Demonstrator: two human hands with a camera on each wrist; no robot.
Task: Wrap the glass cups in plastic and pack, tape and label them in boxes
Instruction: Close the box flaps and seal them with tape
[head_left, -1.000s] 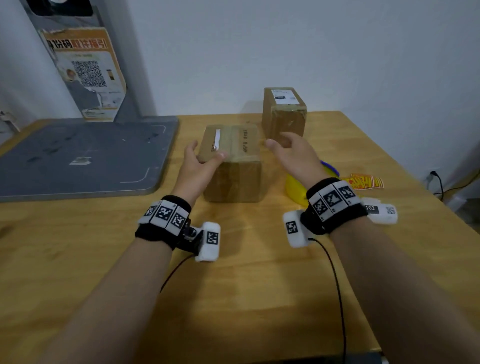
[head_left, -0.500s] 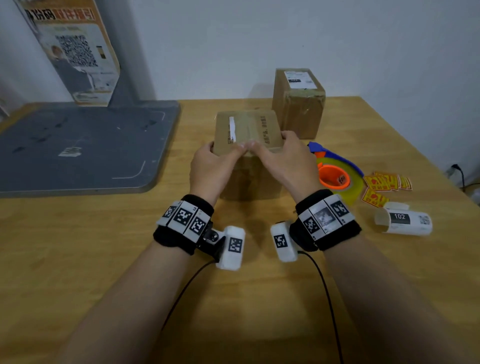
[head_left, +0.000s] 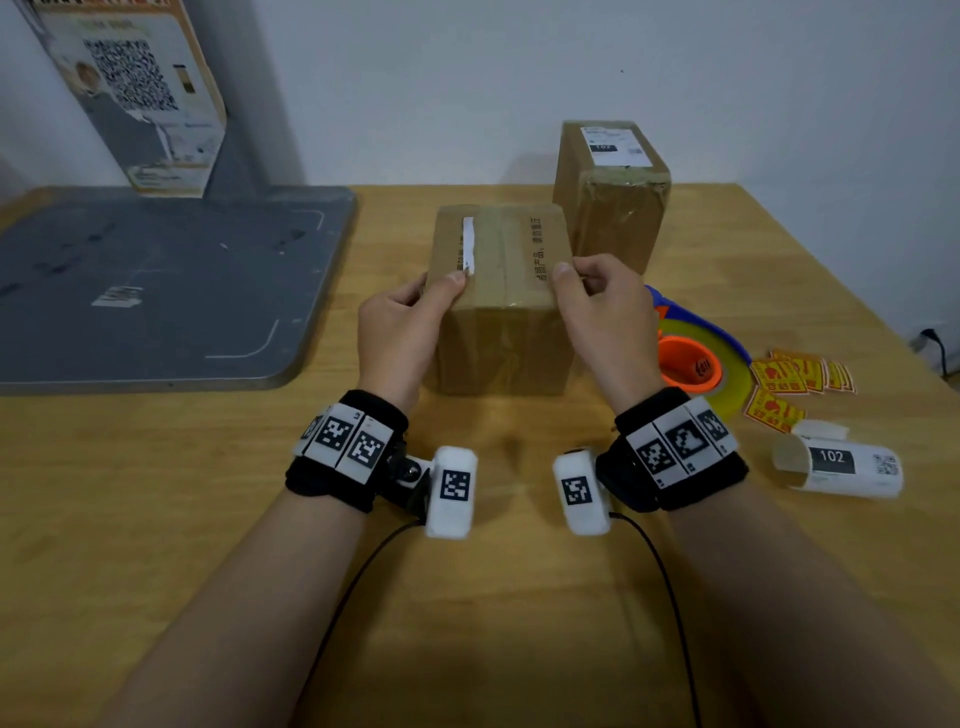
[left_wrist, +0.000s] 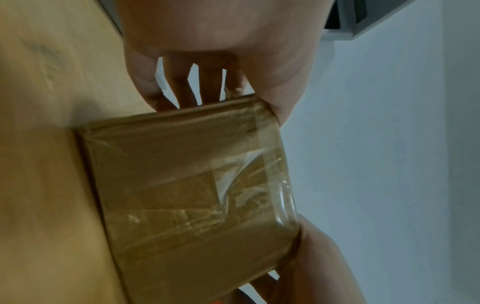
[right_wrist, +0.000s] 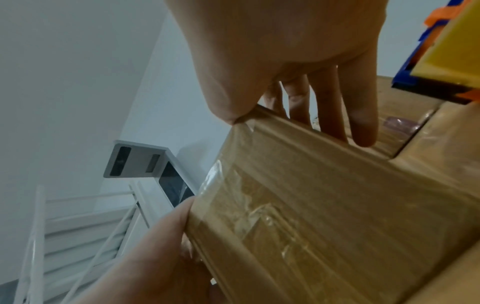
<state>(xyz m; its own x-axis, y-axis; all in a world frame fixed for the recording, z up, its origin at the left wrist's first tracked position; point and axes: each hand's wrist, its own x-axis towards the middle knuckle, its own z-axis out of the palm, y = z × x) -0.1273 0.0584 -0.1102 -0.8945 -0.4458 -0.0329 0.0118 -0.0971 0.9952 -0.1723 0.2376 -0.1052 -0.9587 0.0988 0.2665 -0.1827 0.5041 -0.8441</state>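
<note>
Centre of the head view, the taped box (head_left: 498, 291) sits on the table (head_left: 156, 519); my left hand (head_left: 400, 327) and right hand (head_left: 597, 312) grip its near top corners, fingers curled; stiff cardboard, slick tape, glass inside, so I judge the sides safest

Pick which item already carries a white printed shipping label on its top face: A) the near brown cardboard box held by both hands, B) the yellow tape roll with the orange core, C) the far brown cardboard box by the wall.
C: the far brown cardboard box shows a white printed label on top, while the near brown cardboard box between the left hand and right hand has only a thin white strip.
</note>
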